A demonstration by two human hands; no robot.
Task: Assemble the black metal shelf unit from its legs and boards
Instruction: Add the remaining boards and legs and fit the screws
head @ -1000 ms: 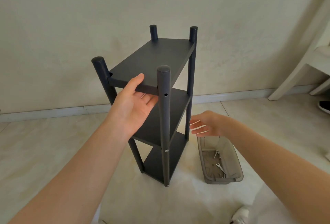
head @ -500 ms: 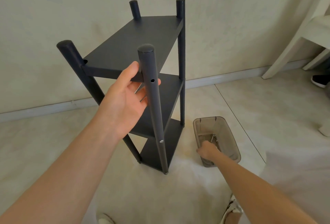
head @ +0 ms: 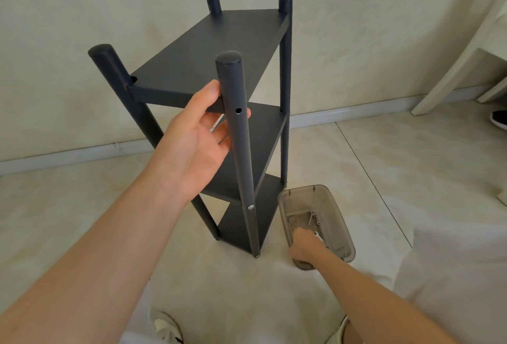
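The black shelf unit point(head: 208, 50) stands upright on the floor with three boards between its four legs. My left hand point(head: 194, 140) grips the front edge of the top board, thumb on top and fingers underneath, right beside the near right leg point(head: 236, 135). That leg shows an empty screw hole point(head: 238, 110) at the top board's height and a silver screw head point(head: 250, 207) lower down. My right hand point(head: 303, 245) reaches down into the grey plastic bin point(head: 341, 217), close to loose screws point(head: 312, 216). Its fingertips are hidden.
The bin sits on the floor just right of the shelf's foot. A white furniture frame point(head: 450, 69) leans at the wall on the right, with a dark shoe point(head: 498, 120) near it. My own feet point(head: 167, 327) are at the bottom edge.
My right hand has dropped from beside the shelf down into the bin. My view has moved closer over the shelf, and my left hand has kept its hold on the top board.
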